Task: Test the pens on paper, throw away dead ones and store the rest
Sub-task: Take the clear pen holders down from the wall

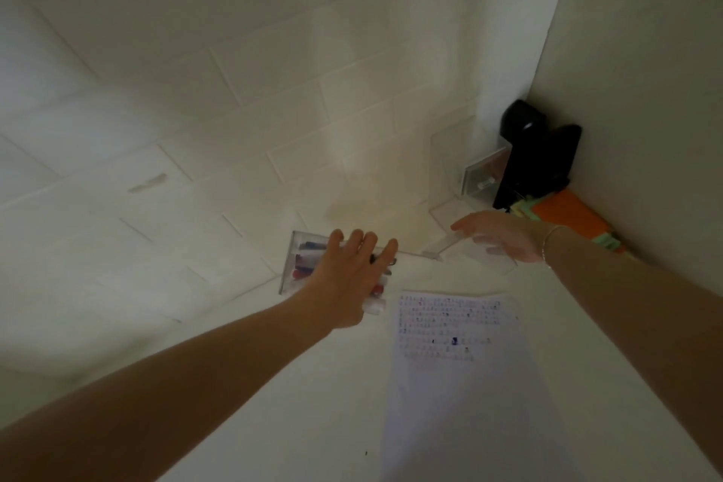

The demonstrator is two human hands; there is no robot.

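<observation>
Both forearms fill the bottom of my head view, reaching forward over the white table (321,423). Between them lies the sheet of paper (461,372), flat on the table, its upper part covered in rows of small ink marks with one darker blue blot near the middle.

My left hand (348,282) is spread flat with fingers extended, resting on top of a clear plastic box (297,266) that stands against the tiled wall (234,110). Through the box's walls I see the pens (307,260), red and dark ones lying together inside; the hand covers much of them. It is not clenched on anything; I cannot tell if the palm presses the box.

My right hand (500,237) is farther right, fingers loosely extended, lying on or around a clear plastic piece (469,246) near the wall's base; whether it truly grasps that piece I cannot tell. A thin bracelet (547,243) circles that wrist.

In the corner stand a clear organiser (481,176), a black device (536,153) and, beside it, an orange and green stack (571,215).
</observation>
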